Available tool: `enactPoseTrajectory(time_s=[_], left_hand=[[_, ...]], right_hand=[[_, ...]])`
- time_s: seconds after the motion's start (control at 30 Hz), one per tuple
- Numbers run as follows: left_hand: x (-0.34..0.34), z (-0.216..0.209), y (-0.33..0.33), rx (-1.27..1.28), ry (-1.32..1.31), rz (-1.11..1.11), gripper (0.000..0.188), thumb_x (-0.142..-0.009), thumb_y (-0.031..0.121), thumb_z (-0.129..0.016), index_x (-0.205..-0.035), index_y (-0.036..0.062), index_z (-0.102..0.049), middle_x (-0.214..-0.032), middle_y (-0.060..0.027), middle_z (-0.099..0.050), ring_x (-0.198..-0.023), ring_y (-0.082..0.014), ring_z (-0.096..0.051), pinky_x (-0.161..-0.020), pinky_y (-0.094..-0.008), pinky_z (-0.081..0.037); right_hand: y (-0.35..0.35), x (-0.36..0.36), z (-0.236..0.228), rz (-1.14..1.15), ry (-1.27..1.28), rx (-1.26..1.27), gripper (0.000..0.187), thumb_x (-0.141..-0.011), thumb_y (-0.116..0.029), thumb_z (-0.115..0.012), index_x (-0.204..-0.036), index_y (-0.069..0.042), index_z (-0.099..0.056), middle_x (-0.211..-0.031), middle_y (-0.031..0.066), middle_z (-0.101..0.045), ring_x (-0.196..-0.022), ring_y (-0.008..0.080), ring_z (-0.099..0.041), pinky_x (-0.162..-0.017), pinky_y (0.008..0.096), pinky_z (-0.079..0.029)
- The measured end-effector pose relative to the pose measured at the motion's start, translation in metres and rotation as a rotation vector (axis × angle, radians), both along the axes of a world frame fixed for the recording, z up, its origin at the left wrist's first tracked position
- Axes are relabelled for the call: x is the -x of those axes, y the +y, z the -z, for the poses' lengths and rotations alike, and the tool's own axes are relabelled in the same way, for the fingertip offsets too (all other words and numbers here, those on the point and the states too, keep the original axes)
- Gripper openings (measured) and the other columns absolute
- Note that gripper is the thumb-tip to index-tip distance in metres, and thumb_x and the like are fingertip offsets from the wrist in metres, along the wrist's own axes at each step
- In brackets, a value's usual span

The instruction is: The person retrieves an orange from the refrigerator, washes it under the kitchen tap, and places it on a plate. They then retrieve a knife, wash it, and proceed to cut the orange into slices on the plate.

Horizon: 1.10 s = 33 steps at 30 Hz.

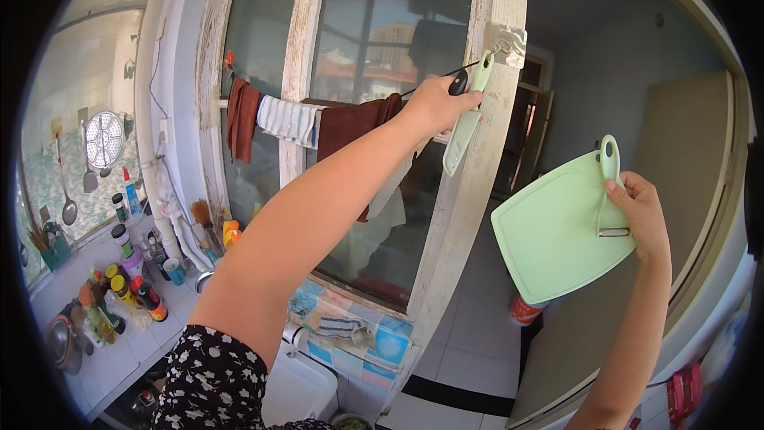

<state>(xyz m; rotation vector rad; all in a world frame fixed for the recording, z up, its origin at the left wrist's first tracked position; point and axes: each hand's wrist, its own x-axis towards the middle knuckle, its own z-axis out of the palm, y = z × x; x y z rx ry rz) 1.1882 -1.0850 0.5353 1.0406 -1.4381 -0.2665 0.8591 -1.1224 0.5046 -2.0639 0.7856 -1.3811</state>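
My left hand (446, 105) is raised to the white door frame, its fingers closed round a long light-green utensil (460, 143) and a black handle (458, 82). A serrated blade (390, 193) shows below that hand, apparently belonging to the black handle. The green utensil's top lies right by a metal hook (502, 46); whether it hangs on it I cannot tell. On the right, my right hand (643, 211) grips a light-green cutting board (557, 231) together with a green peeler (609, 161), which lies against the board's face, thumb pressed on it.
Brown cloths (243, 115) and a striped towel (288, 121) hang on a line across the window. Bottles (123, 291) crowd the tiled counter at left, below a hanging ladle (69, 209). A white sink (298, 390) sits low in the middle. An open doorway lies behind the board.
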Motion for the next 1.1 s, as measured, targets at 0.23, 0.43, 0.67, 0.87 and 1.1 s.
enactPoseTrajectory(time_s=[0.23, 0.43, 0.67, 0.87, 1.1], left_hand=[[0.022, -0.039, 0.037, 0.157, 0.02, 0.086, 0.029, -0.085, 0.029, -0.064, -0.098, 0.0037, -0.06, -0.079, -0.0033, -0.065, -0.05, -0.0039, -0.036, -0.048, -0.0217, -0.033], [-0.006, -0.007, 0.089, 0.19, 0.116, 0.008, 0.034, -0.088, 0.027, -0.06, -0.11, 0.0003, -0.057, -0.079, -0.0044, -0.063, -0.047, -0.0014, -0.031, -0.045, -0.0188, -0.028], [-0.045, 0.031, 0.137, 0.099, 0.145, -0.16, 0.041, -0.088, 0.032, -0.061, -0.113, -0.0005, -0.056, -0.078, -0.0029, -0.063, -0.048, -0.0006, -0.034, -0.046, -0.0174, -0.029], [-0.062, 0.044, 0.152, 0.041, 0.139, -0.235, 0.041, -0.088, 0.032, -0.062, -0.112, -0.0008, -0.057, -0.078, -0.0039, -0.064, -0.048, -0.0016, -0.037, -0.046, -0.0186, -0.031], [-0.058, 0.053, 0.149, -0.017, 0.129, -0.221, 0.037, -0.088, 0.03, -0.061, -0.111, 0.0001, -0.058, -0.078, -0.0035, -0.064, -0.049, -0.0023, -0.038, -0.047, -0.0188, -0.032]], right_hand=[[0.001, -0.036, -0.003, -0.039, 0.02, 0.011, 0.025, -0.085, -0.026, -0.066, -0.088, -0.001, -0.062, -0.07, 0.0011, -0.061, -0.061, 0.0073, -0.054, -0.058, 0.0246, -0.043], [0.0, -0.103, -0.033, -0.189, -0.058, -0.007, 0.028, -0.084, -0.028, -0.068, -0.09, 0.0, -0.063, -0.074, 0.0034, -0.062, -0.062, 0.0099, -0.057, -0.058, 0.0272, -0.046], [-0.023, -0.168, -0.069, -0.123, 0.015, 0.234, 0.03, -0.088, -0.029, -0.06, -0.091, 0.002, -0.062, -0.072, 0.004, -0.06, -0.065, 0.0111, -0.054, -0.063, 0.0286, -0.044], [-0.027, -0.177, -0.074, -0.063, -0.048, 0.3, 0.032, -0.09, -0.027, -0.056, -0.099, 0.003, -0.062, -0.078, 0.007, -0.062, -0.07, 0.0139, -0.056, -0.068, 0.0302, -0.044], [-0.025, -0.174, -0.075, -0.047, -0.023, 0.177, 0.032, -0.09, -0.027, -0.056, -0.095, 0.004, -0.063, -0.077, 0.0057, -0.061, -0.068, 0.0139, -0.054, -0.067, 0.0312, -0.044]])
